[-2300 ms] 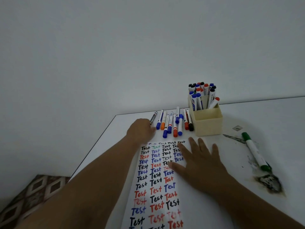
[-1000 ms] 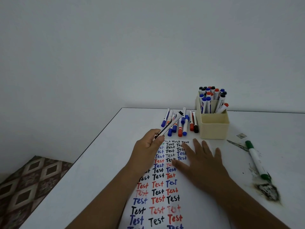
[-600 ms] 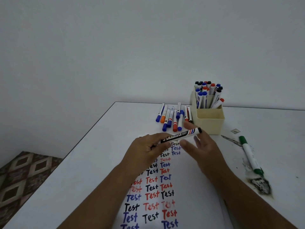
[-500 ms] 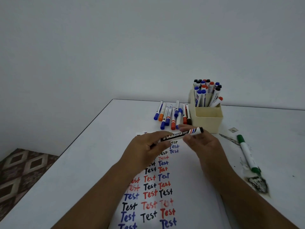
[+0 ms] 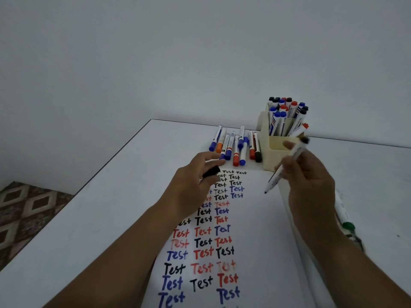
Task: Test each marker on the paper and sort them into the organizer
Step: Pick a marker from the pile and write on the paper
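My right hand (image 5: pixel 309 185) holds an uncapped black whiteboard marker (image 5: pixel 287 167), its tip pointing down-left just above the paper (image 5: pixel 262 230). My left hand (image 5: pixel 193 187) pinches the marker's black cap (image 5: pixel 211 171) over the paper's left columns. The paper is covered with rows of "Test" in black, blue and red. A cream organizer (image 5: pixel 278 154) at the paper's far end stands full of capped markers. Several loose markers (image 5: pixel 235 146) lie in a row to its left.
A green-capped marker (image 5: pixel 343 216) lies on the white table (image 5: pixel 100 218) to the right, partly behind my right wrist, near a dark smudge. The table's left edge drops to a patterned floor (image 5: pixel 26 214). A plain wall stands behind.
Earlier my left hand picked the black marker from the row and both hands held it level. Now the cap is off in my left hand and the marker is in my right, tip down.
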Demonstrator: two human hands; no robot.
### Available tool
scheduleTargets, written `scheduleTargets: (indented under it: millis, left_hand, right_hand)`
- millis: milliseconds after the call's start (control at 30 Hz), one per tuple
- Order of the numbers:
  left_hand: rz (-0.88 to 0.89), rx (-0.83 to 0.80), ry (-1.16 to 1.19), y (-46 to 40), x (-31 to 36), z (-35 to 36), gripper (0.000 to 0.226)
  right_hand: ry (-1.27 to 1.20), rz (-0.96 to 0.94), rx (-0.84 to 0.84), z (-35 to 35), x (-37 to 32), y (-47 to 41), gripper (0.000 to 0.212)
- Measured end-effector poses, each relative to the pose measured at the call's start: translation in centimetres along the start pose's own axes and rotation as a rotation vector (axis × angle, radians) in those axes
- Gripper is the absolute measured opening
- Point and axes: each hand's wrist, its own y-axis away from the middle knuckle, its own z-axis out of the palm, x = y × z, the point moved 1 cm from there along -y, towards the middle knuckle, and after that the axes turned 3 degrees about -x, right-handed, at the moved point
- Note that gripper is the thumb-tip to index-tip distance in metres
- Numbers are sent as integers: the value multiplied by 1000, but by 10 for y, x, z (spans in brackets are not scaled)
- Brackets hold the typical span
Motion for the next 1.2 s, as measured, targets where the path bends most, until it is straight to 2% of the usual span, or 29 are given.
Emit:
scheduleTargets:
  millis: [67, 100, 167, 267, 467, 600, 867, 1133, 1200]
  left_hand:
    - [39, 36, 5, 1, 0, 0, 48]
    - [60, 54, 10, 1, 1, 0, 49]
    - [97, 84, 4, 3, 2, -1, 48]
    - [161, 128, -26, 5, 3, 1, 43]
    - [344, 175, -176, 6, 8, 6, 36]
    - [309, 160, -143, 8, 12, 7, 32]
    - [385, 166, -213, 7, 10, 5, 27]
    - [399, 113, -267, 7, 16, 10, 23]
    - [348, 68, -283, 7, 17, 13, 22]
  right_hand:
    - [456, -361, -51, 0, 4, -2, 24]
    - [610, -493, -91, 1, 7, -2, 29]
    - [794, -564, -138, 4, 11, -1, 34]
    - [982, -567, -96, 7, 12, 4, 38]
    - [1056, -635, -91, 12, 14, 6, 23]
    - [1018, -647, -125, 14, 14, 6, 22]
    - [1095, -623, -240, 19, 16, 8, 27]
    - [1115, -614, -228, 22, 9, 14, 28]
    - [1128, -623, -236, 23, 9, 15, 30]
